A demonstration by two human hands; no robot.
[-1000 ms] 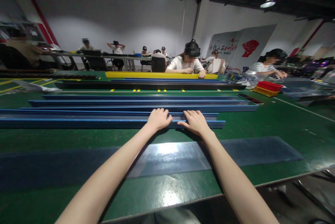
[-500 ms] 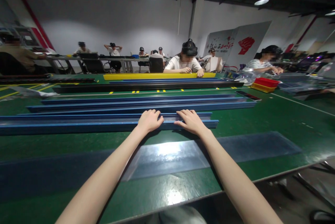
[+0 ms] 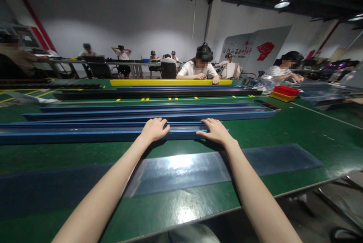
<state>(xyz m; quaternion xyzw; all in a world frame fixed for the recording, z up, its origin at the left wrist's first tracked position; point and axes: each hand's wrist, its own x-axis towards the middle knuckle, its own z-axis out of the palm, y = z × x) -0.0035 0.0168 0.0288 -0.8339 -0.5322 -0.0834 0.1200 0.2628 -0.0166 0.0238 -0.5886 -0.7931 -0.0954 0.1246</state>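
Note:
A long blue rail (image 3: 85, 133) lies across the green table (image 3: 297, 129), nearest to me of several blue rails. My left hand (image 3: 154, 128) rests on its top near the middle, fingers curled over the far edge. My right hand (image 3: 216, 130) grips the rail's right end, fingers curled over it. A flat dark sheet (image 3: 184, 171) lies on the table under my forearms.
More blue rails (image 3: 147, 112), a black rail (image 3: 159, 93) and a yellow rail (image 3: 170, 82) lie farther back. A red and yellow tray (image 3: 285, 93) sits at the right. Several people sit across the table. The table's near edge drops off at the lower right.
The blue rail has slid left along the table. My left hand moved left with it, and my right hand now sits at the rail's right end.

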